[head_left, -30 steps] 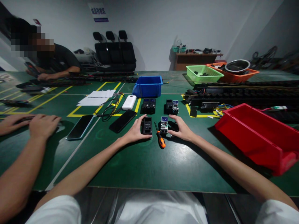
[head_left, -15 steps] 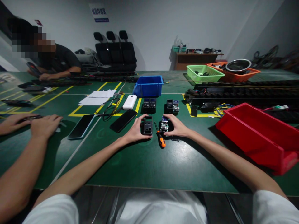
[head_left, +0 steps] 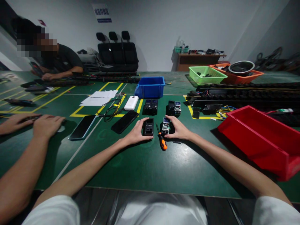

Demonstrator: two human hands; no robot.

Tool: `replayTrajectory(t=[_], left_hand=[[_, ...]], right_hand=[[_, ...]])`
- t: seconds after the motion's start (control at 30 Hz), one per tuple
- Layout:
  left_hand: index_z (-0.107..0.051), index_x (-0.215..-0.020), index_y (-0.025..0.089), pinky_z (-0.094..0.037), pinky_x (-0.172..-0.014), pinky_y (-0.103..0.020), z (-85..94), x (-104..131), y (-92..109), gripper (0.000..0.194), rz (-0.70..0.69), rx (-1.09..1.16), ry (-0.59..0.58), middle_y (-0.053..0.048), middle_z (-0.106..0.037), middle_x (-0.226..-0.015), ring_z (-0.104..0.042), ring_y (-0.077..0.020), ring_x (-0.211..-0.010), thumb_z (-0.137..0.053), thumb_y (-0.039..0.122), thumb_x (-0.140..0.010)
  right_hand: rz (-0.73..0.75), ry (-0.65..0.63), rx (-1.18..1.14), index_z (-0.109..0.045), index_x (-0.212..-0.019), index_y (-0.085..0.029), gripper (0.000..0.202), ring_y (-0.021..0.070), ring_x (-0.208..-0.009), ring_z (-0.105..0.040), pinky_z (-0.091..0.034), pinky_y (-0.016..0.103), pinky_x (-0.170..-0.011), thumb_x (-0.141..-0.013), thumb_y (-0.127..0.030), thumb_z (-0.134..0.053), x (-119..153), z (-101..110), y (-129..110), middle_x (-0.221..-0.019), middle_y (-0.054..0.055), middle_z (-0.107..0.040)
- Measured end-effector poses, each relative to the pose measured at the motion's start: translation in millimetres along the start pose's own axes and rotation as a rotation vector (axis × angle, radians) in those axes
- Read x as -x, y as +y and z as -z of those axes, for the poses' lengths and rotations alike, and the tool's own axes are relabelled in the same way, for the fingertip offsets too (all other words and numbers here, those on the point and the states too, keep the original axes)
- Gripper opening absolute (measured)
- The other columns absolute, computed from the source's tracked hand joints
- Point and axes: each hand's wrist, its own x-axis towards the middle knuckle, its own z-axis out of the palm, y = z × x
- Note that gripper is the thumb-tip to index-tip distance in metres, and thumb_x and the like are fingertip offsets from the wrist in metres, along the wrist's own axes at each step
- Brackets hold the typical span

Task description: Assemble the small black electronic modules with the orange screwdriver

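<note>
My left hand (head_left: 136,133) rests on the green table and grips a small black housing (head_left: 148,127) between thumb and fingers. My right hand (head_left: 178,128) curls around a small circuit board module (head_left: 165,125) with a blue screen, a dark part hidden under its palm. An orange-handled screwdriver (head_left: 161,141) lies between the two hands, its tip pointing away from me.
Two more pairs of black modules (head_left: 150,105) (head_left: 173,107) sit behind, before a blue bin (head_left: 150,87). A red bin (head_left: 260,139) stands right. Two phones (head_left: 124,121) (head_left: 82,127), a white power bank (head_left: 131,102), cables and papers lie left. A co-worker's hands (head_left: 47,125) rest far left; another person sits beyond.
My right hand slid left and closed around the circuit board module. My left hand stayed on the black housing. The view shifted slightly.
</note>
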Motion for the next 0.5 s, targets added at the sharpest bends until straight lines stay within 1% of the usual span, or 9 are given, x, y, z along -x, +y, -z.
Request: replayTrajectory(t=[0.17, 0.33, 0.5], left_hand=[[-0.029, -0.144, 0.025, -0.033, -0.116, -0.049, 2.5, -0.4, 1.2, 0.093, 0.016, -0.008, -0.027, -0.012, -0.039, -0.145, -0.040, -0.0297, -0.135, -0.076, 0.050, -0.069], [-0.024, -0.147, 0.025, -0.031, -0.118, -0.047, 3.6, -1.4, 1.6, 0.094, 0.034, -0.020, -0.047, -0.012, -0.035, -0.148, -0.037, -0.0288, -0.138, -0.074, 0.051, -0.071], [-0.023, -0.147, 0.025, -0.029, -0.119, -0.048, 5.3, -4.6, 1.6, 0.093, 0.030, -0.041, -0.067, -0.011, -0.033, -0.151, -0.034, -0.0293, -0.140, -0.072, 0.052, -0.073]], right_hand=[[-0.004, 0.014, -0.024, -0.026, -0.148, -0.023, 0.102, 0.0345, -0.133, -0.042, -0.036, 0.054, -0.110, -0.067, -0.058, -0.076, -1.6, 2.8, -0.9, -0.145, 0.016, -0.040], [-0.014, -0.006, -0.015, -0.024, -0.150, -0.023, 0.110, 0.0361, -0.132, -0.042, -0.036, 0.057, -0.109, -0.061, -0.059, -0.079, -2.4, 3.9, -1.3, -0.145, 0.017, -0.039], [-0.032, -0.008, 0.000, -0.024, -0.150, -0.022, 0.109, 0.0358, -0.131, -0.043, -0.037, 0.057, -0.108, -0.063, -0.058, -0.078, -4.0, 4.0, -0.4, -0.145, 0.018, -0.040]])
